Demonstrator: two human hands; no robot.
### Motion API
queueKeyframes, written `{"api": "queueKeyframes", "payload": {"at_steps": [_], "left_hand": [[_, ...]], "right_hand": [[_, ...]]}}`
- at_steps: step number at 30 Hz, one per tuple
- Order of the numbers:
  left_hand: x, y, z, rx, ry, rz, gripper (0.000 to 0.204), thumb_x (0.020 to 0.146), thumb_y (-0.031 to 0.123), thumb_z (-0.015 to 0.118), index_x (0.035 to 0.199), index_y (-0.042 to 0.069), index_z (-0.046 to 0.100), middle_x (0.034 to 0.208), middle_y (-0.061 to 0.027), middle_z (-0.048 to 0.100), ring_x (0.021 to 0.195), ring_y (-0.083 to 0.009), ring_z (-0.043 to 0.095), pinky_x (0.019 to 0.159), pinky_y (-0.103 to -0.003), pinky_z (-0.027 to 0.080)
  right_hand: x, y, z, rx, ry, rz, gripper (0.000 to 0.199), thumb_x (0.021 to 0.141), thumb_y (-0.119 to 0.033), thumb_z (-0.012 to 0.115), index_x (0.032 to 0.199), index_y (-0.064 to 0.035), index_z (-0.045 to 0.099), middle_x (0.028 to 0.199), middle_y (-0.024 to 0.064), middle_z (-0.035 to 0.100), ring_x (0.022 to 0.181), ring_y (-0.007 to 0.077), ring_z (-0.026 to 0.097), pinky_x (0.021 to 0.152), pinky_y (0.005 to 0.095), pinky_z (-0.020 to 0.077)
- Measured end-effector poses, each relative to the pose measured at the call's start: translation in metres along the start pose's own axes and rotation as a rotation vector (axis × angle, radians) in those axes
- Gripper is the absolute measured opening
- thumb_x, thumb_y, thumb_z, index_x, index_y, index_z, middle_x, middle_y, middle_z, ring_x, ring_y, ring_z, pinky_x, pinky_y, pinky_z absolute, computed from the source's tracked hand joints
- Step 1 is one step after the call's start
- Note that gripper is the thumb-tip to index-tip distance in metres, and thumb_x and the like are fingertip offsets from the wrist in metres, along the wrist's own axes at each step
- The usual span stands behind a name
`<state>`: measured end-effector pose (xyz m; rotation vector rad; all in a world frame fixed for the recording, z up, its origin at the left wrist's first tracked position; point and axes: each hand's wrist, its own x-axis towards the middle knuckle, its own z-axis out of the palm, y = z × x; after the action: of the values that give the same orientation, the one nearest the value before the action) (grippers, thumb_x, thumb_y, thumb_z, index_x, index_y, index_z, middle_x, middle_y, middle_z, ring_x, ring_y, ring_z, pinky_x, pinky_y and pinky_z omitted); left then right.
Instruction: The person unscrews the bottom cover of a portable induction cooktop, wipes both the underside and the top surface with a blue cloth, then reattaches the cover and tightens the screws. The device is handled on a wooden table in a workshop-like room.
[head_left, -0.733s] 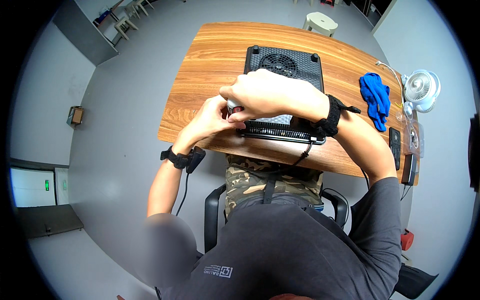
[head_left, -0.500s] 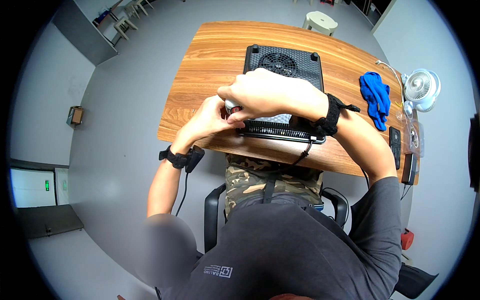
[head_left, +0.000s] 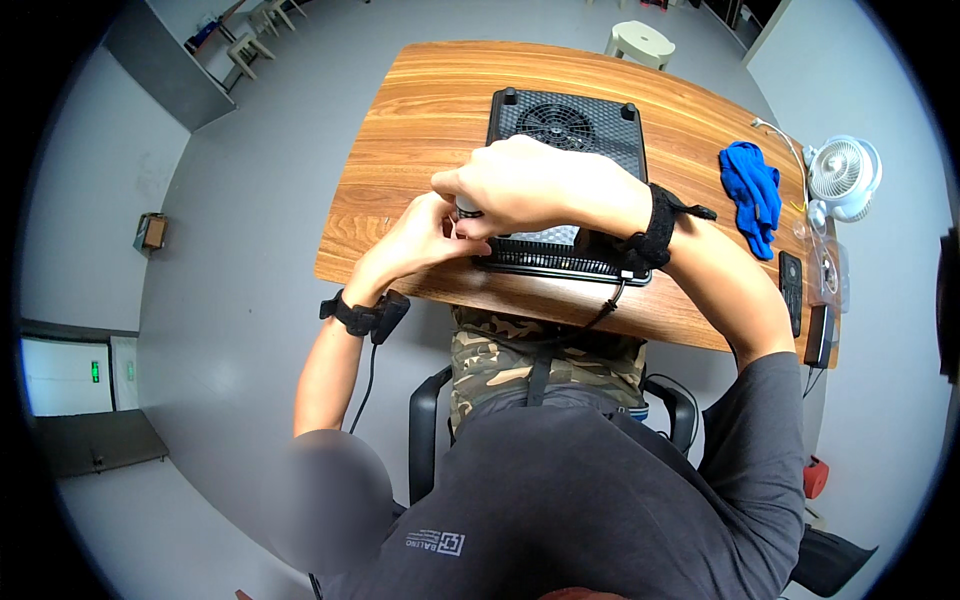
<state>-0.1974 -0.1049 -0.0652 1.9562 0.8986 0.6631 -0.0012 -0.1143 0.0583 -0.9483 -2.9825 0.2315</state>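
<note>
A flat black appliance, probably an induction cooker, lies on the table with its underside up, showing a round fan grille, corner feet and a slotted vent strip along the near edge. My right hand reaches over its left side, fingers closed around a small white-and-dark cylindrical tool, mostly hidden by the hand. Against the near left corner, my left hand has its fingers curled close below the tool, thumb along the appliance's edge; what they pinch is hidden. The right forearm covers part of the underside.
On the right of the wooden table lie a blue cloth, a black remote-like object and a clear plastic box. A white fan stands by the right edge. A black cable hangs off the near edge.
My right hand has turned slightly, and the tool between its fingers has rotated, its red part no longer showing. The left hand and the appliance stay almost in place.
</note>
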Motion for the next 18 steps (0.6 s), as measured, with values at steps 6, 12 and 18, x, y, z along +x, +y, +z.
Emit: {"api": "queueKeyframes", "payload": {"at_steps": [6,12,18], "left_hand": [[0.0,0.003,0.001,-0.003,0.032,0.041,0.038,0.075,0.019,0.09,0.096,-0.003,0.068,0.082,-0.0075,0.07,0.074,-0.0147,0.063,0.07,-0.034,0.052],[0.0,0.0,0.006,0.044,0.055,0.033,0.037,0.075,0.02,0.089,0.093,-0.003,0.068,0.079,-0.0076,0.069,0.072,-0.0143,0.062,0.068,-0.034,0.052],[-0.002,-0.004,0.0,0.061,0.019,0.046,0.037,0.076,0.021,0.088,0.094,-0.003,0.067,0.077,-0.0083,0.069,0.071,-0.013,0.063,0.066,-0.032,0.051]], "right_hand": [[-0.009,0.001,-0.001,-0.054,0.048,-0.047,0.04,0.09,-0.037,0.074,0.11,-0.0037,0.066,0.086,0.0172,0.075,0.081,0.0383,0.074,0.074,0.0455,0.06],[-0.001,-0.004,-0.001,-0.099,-0.054,0.064,0.042,0.089,-0.039,0.075,0.11,-0.0031,0.069,0.08,0.0172,0.074,0.075,0.0378,0.074,0.069,0.0433,0.0608],[-0.012,0.007,0.006,-0.056,0.123,-0.157,0.04,0.09,-0.038,0.075,0.111,-0.0044,0.068,0.078,0.0166,0.073,0.075,0.0374,0.074,0.07,0.0429,0.0611]]}}
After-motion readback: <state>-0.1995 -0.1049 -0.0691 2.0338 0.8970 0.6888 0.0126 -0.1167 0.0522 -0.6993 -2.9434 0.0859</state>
